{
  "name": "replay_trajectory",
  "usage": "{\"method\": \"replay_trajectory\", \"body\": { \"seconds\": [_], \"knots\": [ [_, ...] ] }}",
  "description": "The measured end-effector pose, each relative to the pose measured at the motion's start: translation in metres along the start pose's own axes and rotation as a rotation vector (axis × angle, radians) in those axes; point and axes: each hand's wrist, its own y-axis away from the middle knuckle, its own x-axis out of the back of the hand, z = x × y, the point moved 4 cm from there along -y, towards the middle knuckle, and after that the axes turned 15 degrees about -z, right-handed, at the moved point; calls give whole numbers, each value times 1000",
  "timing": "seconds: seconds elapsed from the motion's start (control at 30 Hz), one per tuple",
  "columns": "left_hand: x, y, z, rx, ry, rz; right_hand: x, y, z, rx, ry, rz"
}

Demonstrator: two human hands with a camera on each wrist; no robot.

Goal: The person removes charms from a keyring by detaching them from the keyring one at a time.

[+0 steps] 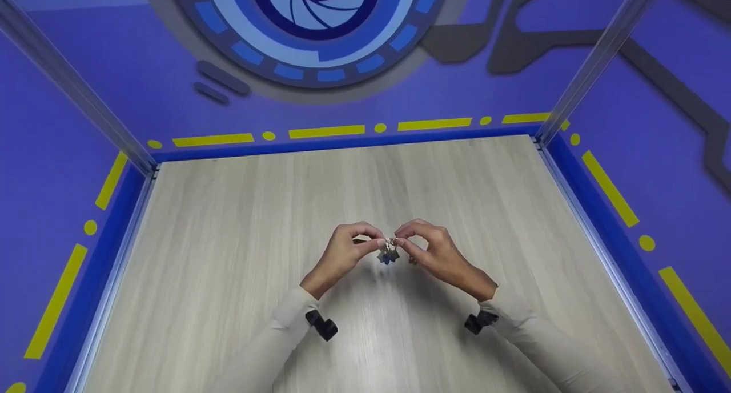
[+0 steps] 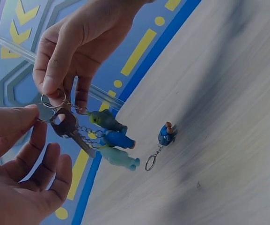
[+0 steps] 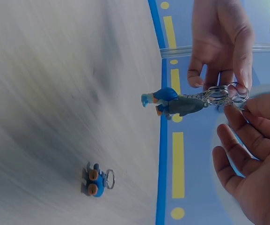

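Fingertips of my left hand (image 1: pixel 344 250) and right hand (image 1: pixel 442 256) meet above the table's middle, each pinching thin metal rings between thumb and index finger. A split key ring (image 2: pixel 53 99) shows between them in the left wrist view. From the joined rings hang a metal key (image 2: pixel 65 123) and three small figurine charms on short chains: a dark grey-green one (image 2: pixel 107 120), a blue one (image 2: pixel 118 139) and a pale green one (image 2: pixel 120 157). Which ring each hand pinches is hard to tell. The other fingers of both hands are loosely bent.
Another keychain, a blue and orange figurine (image 3: pixel 96 181) with its own ring (image 3: pixel 110 178), lies on the wooden table (image 1: pixel 228 239) below the hands. In the head view the right hand mostly hides it. Blue printed walls (image 1: pixel 365 110) with metal corner posts enclose the table's back and sides.
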Motion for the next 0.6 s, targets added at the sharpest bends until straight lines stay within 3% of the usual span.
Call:
{"method": "replay_trajectory", "body": {
  "seconds": [0.1,0.27,0.43,0.6],
  "knots": [
    [2,1,-2,0,18,-1,0,-3,0,-24,-37,15],
    [3,-2,1,20,-45,-14,1,-5,2,-50,-40,13],
    [4,-7,8,65,-149,-40,4,-7,1,-22,74,-9],
    [6,-13,16,85,-223,-62,6,-14,-4,57,222,-24]
  ]
}}
